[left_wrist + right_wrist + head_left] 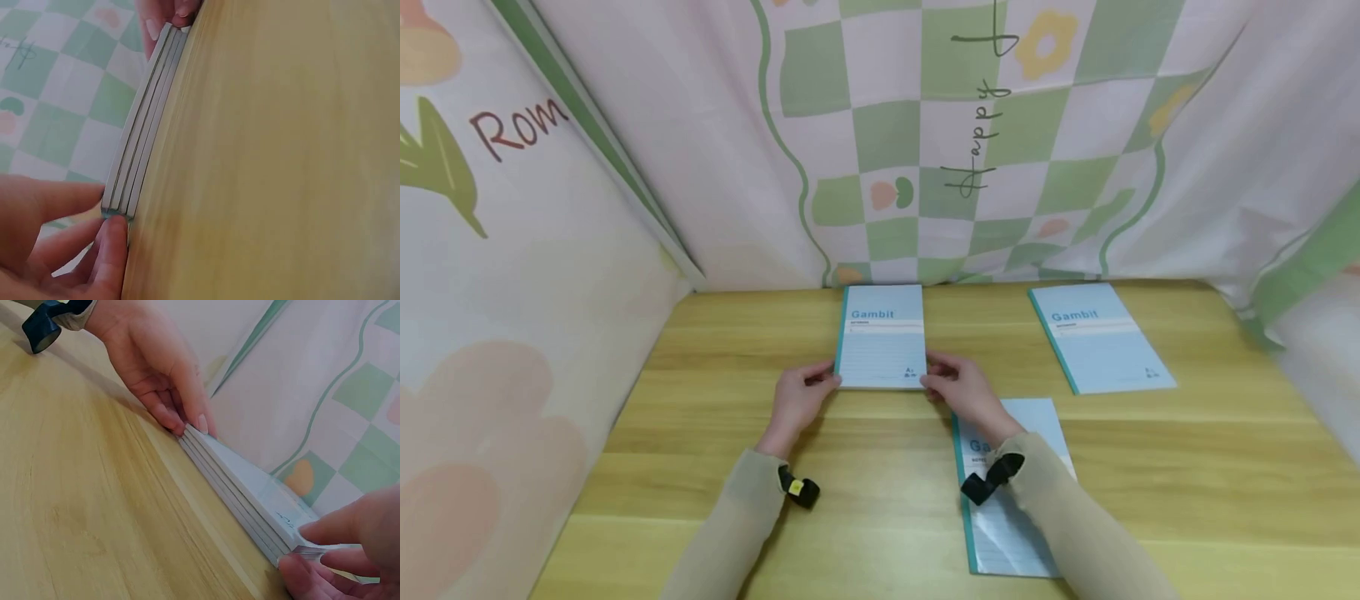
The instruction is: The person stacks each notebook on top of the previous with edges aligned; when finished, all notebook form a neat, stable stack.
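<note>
A stack of light blue notebooks (pixel 880 346) with teal spines lies at the back middle of the table, several notebooks thick with edges nearly even. At its near left corner, the left hand (pixel 801 398) grips it, thumb at the top and fingers against the side. The right hand (pixel 966 387) holds the near right corner the same way. From the right wrist view, the stack (pixel 250 494) rests low on the wood, thumbs at both corners. A single notebook (pixel 1022 533) lies under the right forearm, which covers part of it.
Another light blue notebook (pixel 1108 342) lies slightly angled at the back right of the wooden table (pixel 865 517). A checkered curtain (pixel 887 133) hangs right behind the table's back edge, and a printed cloth (pixel 550 275) hangs on the left.
</note>
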The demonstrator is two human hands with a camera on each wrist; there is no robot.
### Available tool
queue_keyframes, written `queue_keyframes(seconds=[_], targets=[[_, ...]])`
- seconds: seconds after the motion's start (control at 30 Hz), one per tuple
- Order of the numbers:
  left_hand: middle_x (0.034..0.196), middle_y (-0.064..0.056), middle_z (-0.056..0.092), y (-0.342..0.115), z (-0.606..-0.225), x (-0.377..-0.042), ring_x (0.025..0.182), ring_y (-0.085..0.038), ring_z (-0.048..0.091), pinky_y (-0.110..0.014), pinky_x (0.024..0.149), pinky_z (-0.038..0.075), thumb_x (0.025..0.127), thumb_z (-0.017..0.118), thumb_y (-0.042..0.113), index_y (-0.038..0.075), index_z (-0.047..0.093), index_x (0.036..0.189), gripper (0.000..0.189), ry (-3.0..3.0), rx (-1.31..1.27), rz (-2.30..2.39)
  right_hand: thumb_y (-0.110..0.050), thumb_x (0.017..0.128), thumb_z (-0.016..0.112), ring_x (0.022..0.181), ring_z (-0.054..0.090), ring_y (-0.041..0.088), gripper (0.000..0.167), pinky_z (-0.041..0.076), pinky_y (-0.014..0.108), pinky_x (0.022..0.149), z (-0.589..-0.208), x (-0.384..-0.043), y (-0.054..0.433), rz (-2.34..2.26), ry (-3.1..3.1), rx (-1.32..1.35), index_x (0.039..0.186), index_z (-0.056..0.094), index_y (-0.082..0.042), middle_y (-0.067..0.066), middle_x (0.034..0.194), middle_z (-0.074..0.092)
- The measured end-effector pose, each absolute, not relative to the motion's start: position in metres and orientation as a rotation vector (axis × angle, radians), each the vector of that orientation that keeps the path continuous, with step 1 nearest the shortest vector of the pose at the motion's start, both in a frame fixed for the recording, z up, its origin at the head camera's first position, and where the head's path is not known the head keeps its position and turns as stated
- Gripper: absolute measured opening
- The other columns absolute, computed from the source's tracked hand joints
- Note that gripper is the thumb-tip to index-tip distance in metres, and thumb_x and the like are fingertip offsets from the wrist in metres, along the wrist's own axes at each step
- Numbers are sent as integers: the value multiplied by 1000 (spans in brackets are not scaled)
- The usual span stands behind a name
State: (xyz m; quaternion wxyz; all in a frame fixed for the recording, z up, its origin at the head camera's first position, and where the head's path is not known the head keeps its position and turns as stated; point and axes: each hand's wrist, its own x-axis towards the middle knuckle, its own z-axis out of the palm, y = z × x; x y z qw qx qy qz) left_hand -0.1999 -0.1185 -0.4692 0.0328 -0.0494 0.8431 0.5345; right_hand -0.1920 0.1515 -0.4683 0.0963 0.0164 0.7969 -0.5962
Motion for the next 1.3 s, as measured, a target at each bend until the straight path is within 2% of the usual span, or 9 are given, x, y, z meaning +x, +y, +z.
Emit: queue_keyframes(seconds=[0.1, 0.27, 0.57, 0.87, 1.07, 1.2, 1.23, 1.3], targets=[[107, -10, 72, -121, -467, -199, 101, -24, 63, -39, 87, 54, 93, 76, 16, 0, 67, 130, 41, 2584, -115, 1675, -16, 100, 67, 90, 68, 23, 55, 59, 32, 81, -467, -193, 152, -1832, 2283, 121, 149, 48, 0, 18, 119, 62], [111, -11, 70, -124, -461, -195, 103, -25, 64, -39, 87, 55, 95, 74, 19, 0, 62, 136, 47, 2553, -74, 1758, -28, 99, 69, 104, 66, 25, 64, 55, 34, 92, -460, -190, 161, -1806, 2263, 159, 152, 43, -2, 17, 130, 57], [109, -9, 71, -112, -445, -175, 98, -25, 69, -39, 88, 56, 97, 72, 16, -1, 63, 135, 43, 2504, 183, 1848, -43, 97, 69, 125, 57, 30, 75, 44, 49, 108, -442, -171, 193, -1738, 2359, 69, 156, 39, -7, 14, 143, 53], [117, -6, 70, -92, -443, -150, 108, -24, 66, -40, 95, 55, 99, 70, 24, 5, 61, 138, 44, 2391, 320, 1758, -53, 95, 68, 129, 53, 34, 81, 44, 52, 106, -434, -147, 226, -1647, 2479, 44, 156, 40, -7, 16, 148, 51], [121, -11, 68, -80, -452, -138, 108, -24, 67, -37, 95, 54, 98, 71, 23, 2, 61, 137, 45, 2326, 355, 1711, -53, 95, 68, 132, 50, 36, 81, 40, 53, 108, -433, -129, 251, -1603, 2530, 112, 156, 40, -7, 16, 148, 51], [123, -11, 68, -72, -458, -130, 107, -21, 67, -34, 94, 54, 98, 72, 21, 2, 60, 138, 46, 2283, 365, 1690, -52, 96, 67, 135, 47, 38, 82, 38, 55, 110, -436, -120, 264, -1575, 2547, 153, 157, 37, -5, 19, 150, 49], [123, -11, 68, -70, -459, -127, 107, -21, 67, -34, 95, 54, 97, 72, 22, 2, 60, 138, 47, 2271, 372, 1685, -51, 97, 66, 135, 47, 38, 82, 40, 53, 110, -437, -118, 267, -1568, 2550, 161, 157, 36, -5, 19, 150, 48], [125, -10, 68, -66, -461, -123, 109, -21, 66, -33, 96, 53, 97, 73, 24, 3, 59, 139, 49, 2244, 379, 1674, -51, 97, 66, 135, 47, 38, 82, 45, 40, 107, -439, -114, 273, -1553, 2566, 179, 157, 36, -5, 19, 151, 47]])
